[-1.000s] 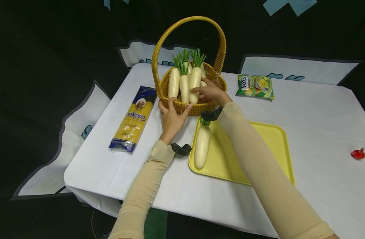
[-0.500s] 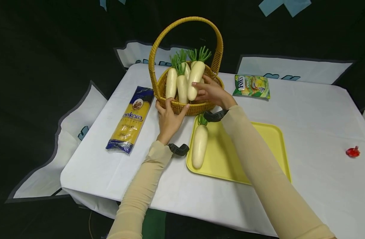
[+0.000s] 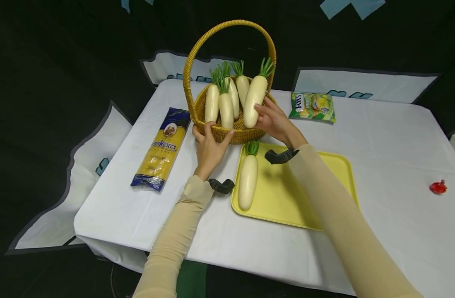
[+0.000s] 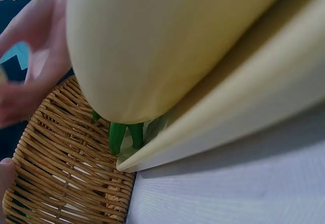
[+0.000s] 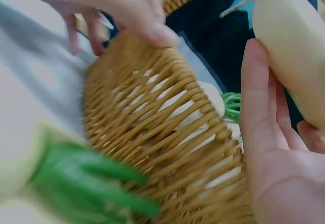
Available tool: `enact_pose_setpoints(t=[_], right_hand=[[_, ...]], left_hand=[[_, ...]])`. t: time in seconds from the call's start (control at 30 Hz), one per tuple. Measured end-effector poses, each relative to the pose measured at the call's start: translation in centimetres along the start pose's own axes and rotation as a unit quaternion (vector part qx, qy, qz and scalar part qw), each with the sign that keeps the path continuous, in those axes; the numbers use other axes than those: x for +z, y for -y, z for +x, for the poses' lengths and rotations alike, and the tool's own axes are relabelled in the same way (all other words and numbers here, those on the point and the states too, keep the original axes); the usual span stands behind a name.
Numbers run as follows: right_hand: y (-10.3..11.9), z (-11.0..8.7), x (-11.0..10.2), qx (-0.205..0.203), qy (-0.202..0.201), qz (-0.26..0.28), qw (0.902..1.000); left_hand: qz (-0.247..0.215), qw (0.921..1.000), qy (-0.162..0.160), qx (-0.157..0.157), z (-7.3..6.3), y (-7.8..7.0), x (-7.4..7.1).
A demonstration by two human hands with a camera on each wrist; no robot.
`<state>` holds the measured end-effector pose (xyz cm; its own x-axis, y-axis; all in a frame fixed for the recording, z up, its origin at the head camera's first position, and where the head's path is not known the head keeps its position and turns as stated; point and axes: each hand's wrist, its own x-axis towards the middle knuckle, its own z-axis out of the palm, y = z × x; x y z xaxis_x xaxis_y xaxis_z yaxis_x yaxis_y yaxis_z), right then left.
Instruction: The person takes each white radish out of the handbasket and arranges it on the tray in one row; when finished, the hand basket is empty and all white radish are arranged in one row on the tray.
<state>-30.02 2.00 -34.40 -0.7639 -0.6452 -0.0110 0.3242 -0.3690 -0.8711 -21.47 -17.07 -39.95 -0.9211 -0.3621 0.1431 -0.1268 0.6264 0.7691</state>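
My right hand holds a white radish with green leaf stubs, tilted over the right side of a wicker basket. In the right wrist view, fingers and thumb lie along this radish. My left hand grips the basket's front rim, its thumb over the edge in the right wrist view. Several more white radishes lean inside the basket, leaves up. Another radish lies along the left side of a yellow tray and fills much of the left wrist view.
A yellow and blue pasta packet lies left of the basket. To the right are a green snack bag and a small red object. The basket's tall handle arches above the radishes. White cloth covers the table.
My right hand has drawn one radish away from the others in the basket, up and to the right, tilting it. The left hand stays at the basket's rim.
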Motion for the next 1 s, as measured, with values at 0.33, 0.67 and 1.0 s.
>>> enact_pose_setpoints(t=[0.33,0.67,1.0], right_hand=[[-1.1,-6.3,0.5,0.01,-0.046,0.007,0.9988],[-4.1,-12.1,1.1,0.093,-0.086,-0.085,0.9883],[-6.2,-15.3,1.7,0.208,-0.075,-0.193,0.9561]], left_hand=[[0.001,1.0,-0.005,0.006,0.4,-0.2,-0.6],[0.0,0.9999,-0.007,0.014,0.4,0.1,-0.4],[-0.001,1.0,-0.002,0.009,0.0,0.1,0.0]])
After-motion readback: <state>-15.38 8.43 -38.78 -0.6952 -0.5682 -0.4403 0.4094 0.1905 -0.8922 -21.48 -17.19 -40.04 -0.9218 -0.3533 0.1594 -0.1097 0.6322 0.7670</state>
